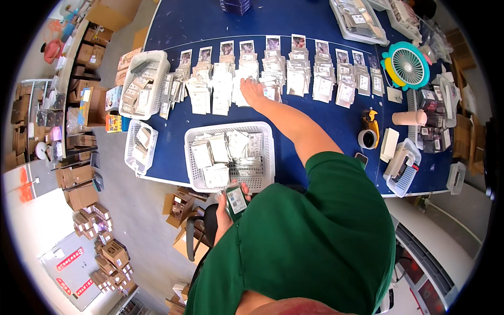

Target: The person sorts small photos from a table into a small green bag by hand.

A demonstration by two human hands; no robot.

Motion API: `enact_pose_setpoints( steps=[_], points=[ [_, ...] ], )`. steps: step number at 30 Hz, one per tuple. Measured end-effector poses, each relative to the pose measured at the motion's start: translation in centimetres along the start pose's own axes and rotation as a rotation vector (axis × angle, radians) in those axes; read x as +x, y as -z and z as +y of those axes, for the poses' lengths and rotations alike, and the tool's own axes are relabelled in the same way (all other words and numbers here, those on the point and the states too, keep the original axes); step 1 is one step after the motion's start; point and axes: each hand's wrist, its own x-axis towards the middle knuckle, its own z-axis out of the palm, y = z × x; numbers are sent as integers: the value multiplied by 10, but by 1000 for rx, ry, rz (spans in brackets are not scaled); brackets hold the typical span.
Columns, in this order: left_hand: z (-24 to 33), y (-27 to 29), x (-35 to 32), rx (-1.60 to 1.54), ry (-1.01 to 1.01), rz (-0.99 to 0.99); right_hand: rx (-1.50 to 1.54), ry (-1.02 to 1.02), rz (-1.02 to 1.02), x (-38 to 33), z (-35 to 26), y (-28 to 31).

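My left hand [223, 211] is closed around a small stack of flat plastic-sleeved packets [237, 200], with a white label on the top one, close to my body below the basket. My right hand [252, 91] reaches across the table onto the fourth pile of packets [248, 67] from the left part of the row, fingers stretched over its lower part. What lies under the fingertips is hidden. Several overlapping piles spread along the row, many headed by a picture card [272, 43]. A white basket [271, 157] of loose labelled packets stands between my hands.
A tall white basket [164, 79] and a smaller one [127, 152] stand at left. On the right are a turquoise fan [409, 65], tape dispenser [371, 128], pink bottle [409, 118] and small basket [407, 181]. Cartons [115, 253] line the floor at left; a chair [211, 223] is beside me.
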Motion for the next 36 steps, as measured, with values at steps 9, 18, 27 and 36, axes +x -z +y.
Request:
enact_pose_setpoints(
  steps=[9,18,27,36],
  points=[
    [0,28,-18,6,-86,33,239,207,-118,-47,-56,65],
    [18,13,-13,255,168,-338,1173,384,-955,-230,-92,237],
    [19,-3,-24,420,288,-390,971,481,-570,-248,-64,278],
    [7,-1,-7,379,321,-460,1127,291,-412,-248,-48,276]
  ],
)
